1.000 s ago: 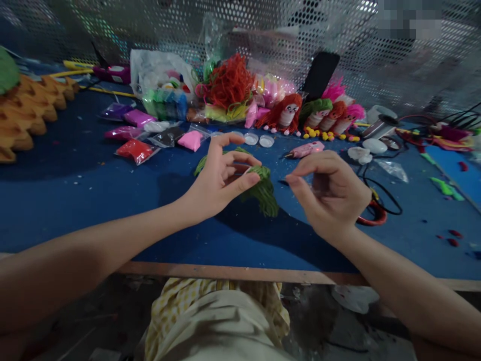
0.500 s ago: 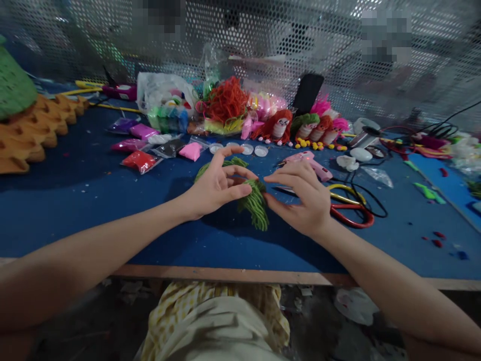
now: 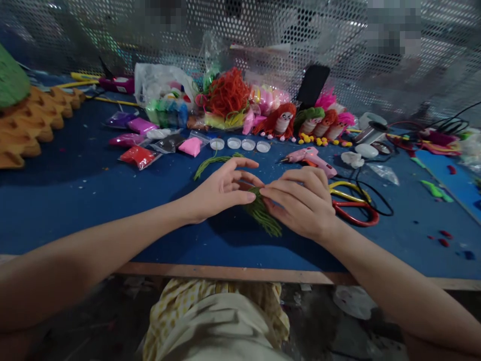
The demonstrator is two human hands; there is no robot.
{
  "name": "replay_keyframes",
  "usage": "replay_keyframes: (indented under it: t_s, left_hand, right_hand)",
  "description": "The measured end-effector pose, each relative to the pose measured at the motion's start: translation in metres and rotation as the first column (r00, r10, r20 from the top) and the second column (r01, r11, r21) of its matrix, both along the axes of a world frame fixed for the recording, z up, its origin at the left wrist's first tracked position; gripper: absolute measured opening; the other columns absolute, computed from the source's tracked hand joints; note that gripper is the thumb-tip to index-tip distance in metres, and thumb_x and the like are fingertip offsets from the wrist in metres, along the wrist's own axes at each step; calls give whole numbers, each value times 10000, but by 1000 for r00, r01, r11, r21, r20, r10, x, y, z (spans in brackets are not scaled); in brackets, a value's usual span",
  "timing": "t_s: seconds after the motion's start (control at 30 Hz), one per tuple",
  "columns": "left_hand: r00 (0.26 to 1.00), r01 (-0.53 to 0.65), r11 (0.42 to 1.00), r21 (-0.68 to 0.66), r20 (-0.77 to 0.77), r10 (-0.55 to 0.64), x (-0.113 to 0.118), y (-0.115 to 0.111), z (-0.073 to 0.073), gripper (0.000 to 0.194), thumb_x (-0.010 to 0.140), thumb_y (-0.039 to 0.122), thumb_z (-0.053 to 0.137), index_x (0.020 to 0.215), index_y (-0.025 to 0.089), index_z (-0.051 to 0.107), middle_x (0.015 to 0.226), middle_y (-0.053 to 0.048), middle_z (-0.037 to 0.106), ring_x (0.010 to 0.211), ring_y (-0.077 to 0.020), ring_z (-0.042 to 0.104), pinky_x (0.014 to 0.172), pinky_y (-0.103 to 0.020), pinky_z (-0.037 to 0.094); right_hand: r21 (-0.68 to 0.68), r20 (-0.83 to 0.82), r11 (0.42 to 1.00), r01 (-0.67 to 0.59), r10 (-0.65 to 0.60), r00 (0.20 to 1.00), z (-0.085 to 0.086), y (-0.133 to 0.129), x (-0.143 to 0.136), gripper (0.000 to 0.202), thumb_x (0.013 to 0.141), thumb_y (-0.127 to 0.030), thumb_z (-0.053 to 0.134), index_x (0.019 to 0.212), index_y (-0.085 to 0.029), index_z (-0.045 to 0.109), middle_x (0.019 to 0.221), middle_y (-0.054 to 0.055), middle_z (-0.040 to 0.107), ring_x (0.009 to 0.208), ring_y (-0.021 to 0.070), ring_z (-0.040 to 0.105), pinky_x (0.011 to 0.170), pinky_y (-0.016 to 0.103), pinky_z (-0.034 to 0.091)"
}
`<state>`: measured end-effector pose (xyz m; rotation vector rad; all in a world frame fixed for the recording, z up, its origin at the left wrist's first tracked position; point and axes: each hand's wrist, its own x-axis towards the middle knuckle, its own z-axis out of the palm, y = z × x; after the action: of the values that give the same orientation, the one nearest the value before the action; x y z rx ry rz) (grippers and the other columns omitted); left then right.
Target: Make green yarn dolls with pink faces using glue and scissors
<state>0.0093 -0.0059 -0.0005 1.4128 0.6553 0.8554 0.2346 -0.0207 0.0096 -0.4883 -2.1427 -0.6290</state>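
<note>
A bundle of green yarn (image 3: 267,218) hangs between my two hands above the blue table, its loose strands fanning down to the right. My left hand (image 3: 229,188) pinches the bundle's upper end between thumb and fingers. From the right, my right hand (image 3: 302,200) grips the same end, fingertips pressed together close to the left hand's. More green strands (image 3: 206,163) lie on the table behind my left hand. Just beyond my right hand are scissors (image 3: 355,213) with yellow and red handles, their blades hidden by the hand, and a pink glue gun (image 3: 311,159).
Yarn-haired dolls (image 3: 283,123) stand at the back beside a heap of orange-red yarn (image 3: 228,98). Several clear round lids (image 3: 248,145) and small bags of coloured clay (image 3: 139,156) lie in front. An orange egg tray (image 3: 37,120) is at left; a black cable loops near the scissors.
My right hand has closed in on the yarn's upper end, its fingers coming together. The loose strands have swung to the right, and the view has shifted slightly.
</note>
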Motion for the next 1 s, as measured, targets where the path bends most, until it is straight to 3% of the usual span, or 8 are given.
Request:
replay_keyframes:
  t_s: [0.43,0.67,0.77,1.0]
  left_hand:
    - [998,40,993,-114,43,-36,5,-3,2,512,735,209,760,1205,218,559,1103,-54,696,974,-185,672,867,-354,517]
    - [996,38,989,-145,89,-25,7,-4,2,518,703,123,756,1179,220,577,1072,-35,702,948,-152,672,834,-304,530]
    - [996,38,994,-101,89,-29,5,-3,1,481,742,167,773,1186,225,598,1131,-55,710,1023,-170,681,856,-306,542]
    - [993,118,979,167,5,-120,1,-3,3,411,832,334,830,1182,241,636,1246,-76,692,1157,-228,682,909,-345,578]
  right_hand:
    - [93,53,996,10,-15,998,5,-3,2,163,876,-191,789,988,-304,754,883,-33,799,844,185,680,756,370,521]
    - [125,75,992,3,-12,997,5,-3,3,147,869,-200,801,946,-314,751,888,-38,806,845,185,693,742,371,515]
    - [108,39,993,44,-49,998,6,-4,2,120,882,-220,797,936,-305,732,865,-53,805,806,172,692,728,361,511]
    - [-30,-115,994,101,-104,988,4,-6,2,185,901,-202,749,1043,-318,723,856,-15,798,797,210,692,730,402,507]
